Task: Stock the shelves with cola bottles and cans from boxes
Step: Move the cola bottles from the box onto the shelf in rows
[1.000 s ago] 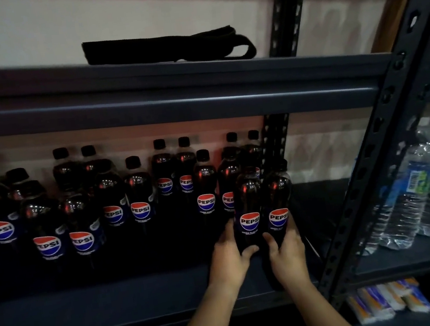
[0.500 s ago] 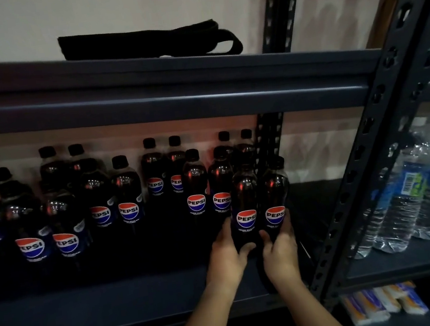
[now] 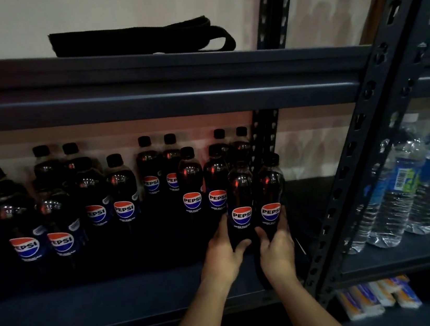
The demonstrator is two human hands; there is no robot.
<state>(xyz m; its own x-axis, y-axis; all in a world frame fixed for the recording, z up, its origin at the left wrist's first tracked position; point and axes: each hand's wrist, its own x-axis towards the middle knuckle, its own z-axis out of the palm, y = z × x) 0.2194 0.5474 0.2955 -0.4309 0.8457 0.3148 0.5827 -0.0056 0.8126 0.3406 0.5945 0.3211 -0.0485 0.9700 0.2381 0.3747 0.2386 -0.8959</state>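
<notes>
Two dark cola bottles stand side by side at the right end of the middle shelf (image 3: pixel 117 299). My left hand (image 3: pixel 222 255) grips the lower part of the left bottle (image 3: pixel 241 203). My right hand (image 3: pixel 277 247) grips the lower part of the right bottle (image 3: pixel 270 196). Rows of several more cola bottles (image 3: pixel 121 199) with black caps fill the shelf to the left and behind. Whether the two held bottles rest on the shelf board I cannot tell.
A dark perforated upright post (image 3: pixel 346 173) stands just right of my hands. Beyond it, clear water bottles (image 3: pixel 403 187) lie on the neighbouring shelf. A black folded strap (image 3: pixel 137 40) lies on the upper shelf. Small packets (image 3: pixel 376 297) sit on the lower right shelf.
Both hands have pushed the two bottles slightly further in and to the left, closer to the row behind. The grips are unchanged.
</notes>
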